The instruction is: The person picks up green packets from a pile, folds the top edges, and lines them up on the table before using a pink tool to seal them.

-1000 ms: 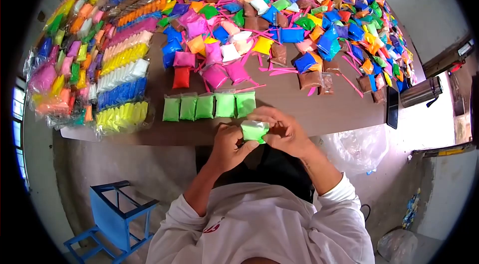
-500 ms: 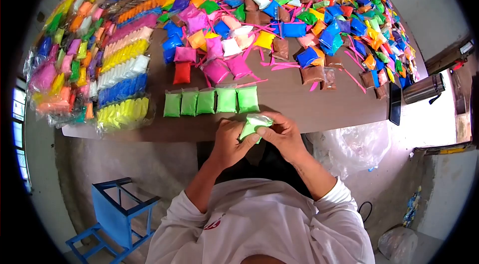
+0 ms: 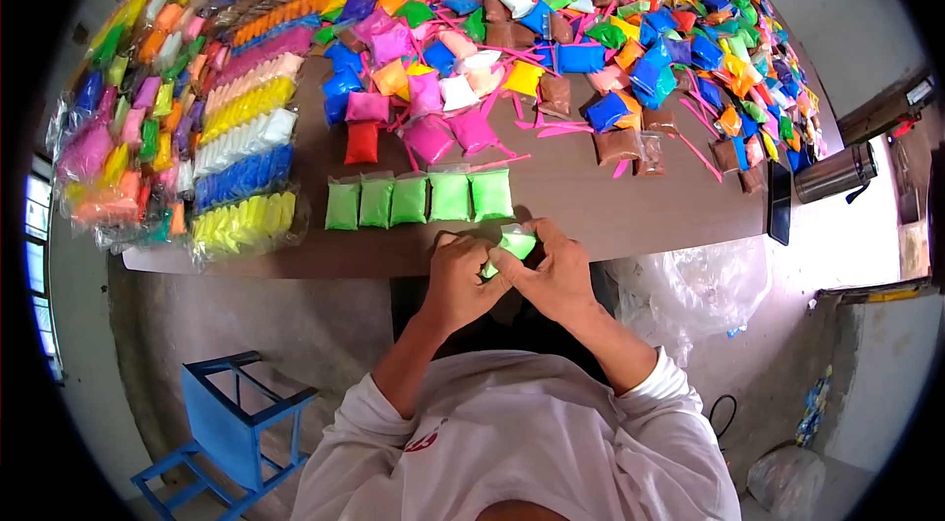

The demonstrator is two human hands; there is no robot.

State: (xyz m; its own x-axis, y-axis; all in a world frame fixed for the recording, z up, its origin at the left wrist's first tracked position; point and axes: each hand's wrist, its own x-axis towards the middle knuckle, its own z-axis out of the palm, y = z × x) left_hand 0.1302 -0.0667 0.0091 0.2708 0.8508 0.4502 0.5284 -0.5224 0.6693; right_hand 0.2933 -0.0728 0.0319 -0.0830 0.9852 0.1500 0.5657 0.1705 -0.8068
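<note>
Between my two hands, at the near edge of the table, is a small clear packet of light green material (image 3: 518,243). My left hand (image 3: 461,275) is closed on its left side, the fingers curled around it. My right hand (image 3: 553,273) pinches the packet from the right, thumb across its front. Part of the packet is hidden behind my fingers. Just beyond my hands, several matching light green packets (image 3: 409,198) lie side by side in a row on the brown table (image 3: 591,206).
Loose packets in many colours (image 3: 581,58) and pink plastic sticks (image 3: 699,159) cover the far table. Bagged packet rows (image 3: 242,171) lie left. A phone (image 3: 779,203) and steel flask (image 3: 835,173) sit at right. A blue stool (image 3: 221,423) stands on the floor.
The green packet has turned and is more covered by my fingers now. Both hands have drawn slightly closer around it. The row of green packets looks unchanged.
</note>
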